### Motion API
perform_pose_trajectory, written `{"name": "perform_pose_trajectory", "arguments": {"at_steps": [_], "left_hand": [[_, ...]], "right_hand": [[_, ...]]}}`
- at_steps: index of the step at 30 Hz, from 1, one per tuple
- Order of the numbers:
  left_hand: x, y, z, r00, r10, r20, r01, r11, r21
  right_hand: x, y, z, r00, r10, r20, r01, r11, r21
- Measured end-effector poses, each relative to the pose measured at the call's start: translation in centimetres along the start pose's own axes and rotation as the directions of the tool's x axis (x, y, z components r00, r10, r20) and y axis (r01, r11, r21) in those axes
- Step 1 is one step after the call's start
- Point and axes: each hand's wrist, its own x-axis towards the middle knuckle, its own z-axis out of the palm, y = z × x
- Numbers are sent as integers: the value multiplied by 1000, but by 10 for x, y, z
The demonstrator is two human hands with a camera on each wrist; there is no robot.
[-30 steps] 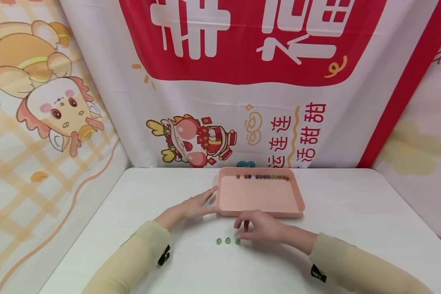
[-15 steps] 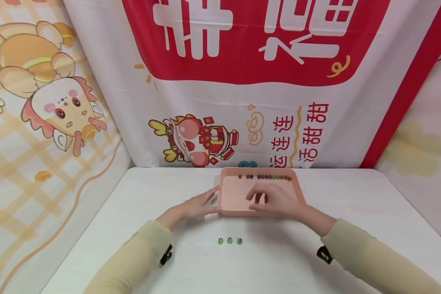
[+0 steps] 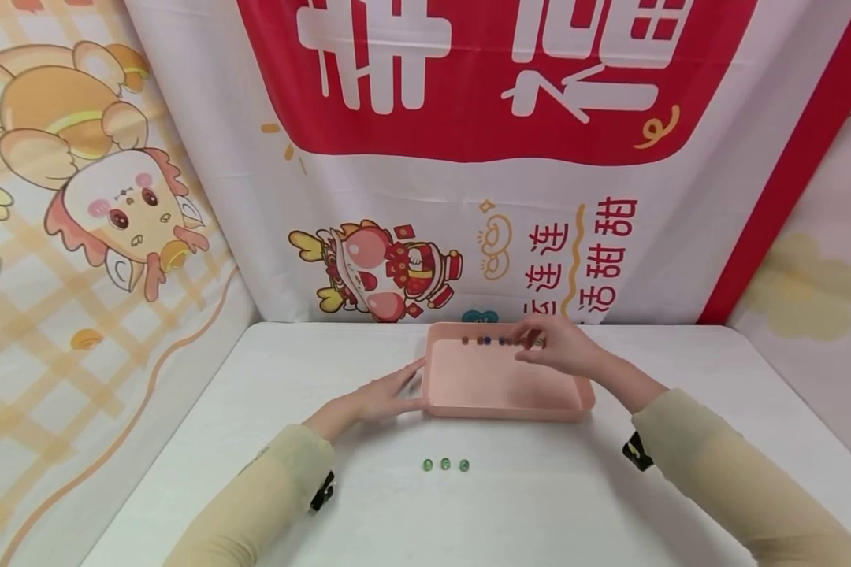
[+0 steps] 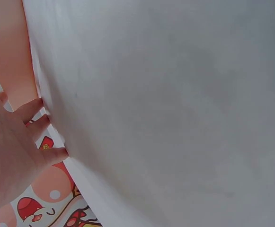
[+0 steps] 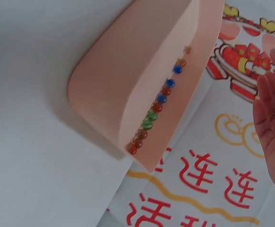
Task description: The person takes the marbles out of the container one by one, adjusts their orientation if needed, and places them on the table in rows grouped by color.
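A shallow pink tray [image 3: 492,386] sits near the back of the white table. Along its far wall runs a row of glass marbles [image 5: 161,99] in brown, blue and green. My left hand [image 3: 383,398] rests against the tray's left side with fingers spread. Over the tray's right part hovers my right hand [image 3: 559,344], fingers loosely bent, covering some marbles in the head view. The right wrist view shows nothing between the right fingers [image 5: 272,101]. Three green marbles [image 3: 445,465] lie in a short row on the table in front of the tray.
The white table [image 3: 369,512] ends at a hanging printed cloth [image 3: 425,181] just behind the tray. A patterned cloth wall [image 3: 99,315] borders the left side, and another pale wall stands at the right.
From beside the green marbles on the table, my right hand has moved up and away, over the tray to its far row. My left hand stays at the tray's side.
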Motion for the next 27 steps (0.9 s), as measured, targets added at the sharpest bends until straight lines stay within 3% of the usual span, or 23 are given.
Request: {"name": "perform_pose_trajectory", "arguments": {"at_steps": [10, 18, 27], "left_hand": [[-2, 1, -1, 1000, 0, 1, 0, 1000, -9], [-3, 1, -1, 1000, -5, 1, 5, 1000, -14], [-5, 4, -3, 1000, 4, 4, -4, 1000, -13]], "right_hand": [[9, 33, 7, 990, 137, 26, -137, 991, -9], [11, 70, 14, 956, 293, 26, -291, 955, -62], [13, 95, 23, 943, 332, 0, -332, 943, -15]]}}
